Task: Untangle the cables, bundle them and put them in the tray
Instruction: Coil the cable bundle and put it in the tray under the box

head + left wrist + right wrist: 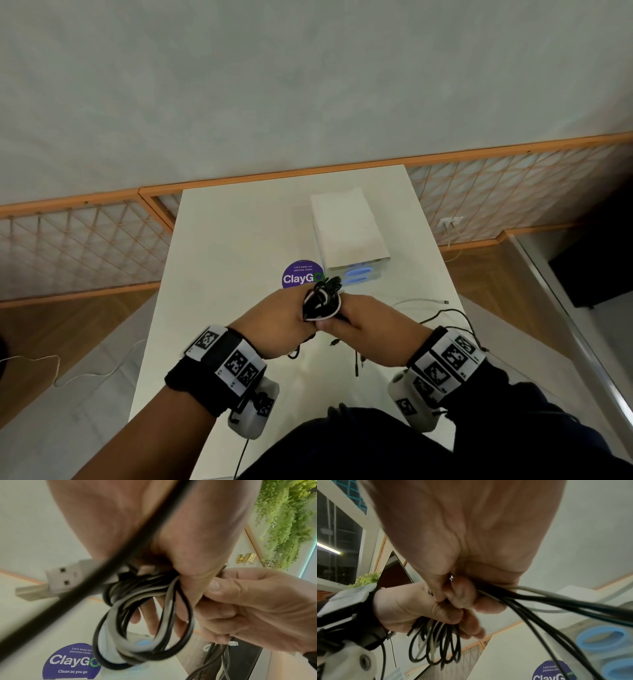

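- Counter (pixel 239 240): white, long, running away from the person toward the wall; carrying everything below.
- White box-like unit (pixel 347 226): sitting at the far middle of the counter, with blue rings (pixel 604 638) showing at its near face. I am judging this to be the tray's place, but cannot tell for certain; no open compartment is showing.
- Round purple sticker (pixel 297 275): lying flat just left of the unit, behind the hands.
- Left hand (pixel 274 322): curling round the coiled bundle of cables (pixel 322 301), black and white loops standing up out of the fist; in the left wrist view the loops (pixel 142 622) are hanging below the fingers, with a USB plug (pixel 56 580) sticking out sideways.
- Right hand (pixel 363 329): closing on the same cables just beside the left, touching it, thumb pressing the strands; loose tails (pixel 556 604) are running out of this fist to the right.
- Loose cable ends (pixel 442 313): lying on the counter at right, and more dangling below the hands; so bundling is looking part done.
- Step in hand, as I am judging it: winding the remaining tails onto the coil.
- Doing it well: keeping the left grip firm on the loops, feeding the tails through the right hand without slack, matching loop size.
- Risk: dangling plugs snagging on each other and pulling loops out of the fist.
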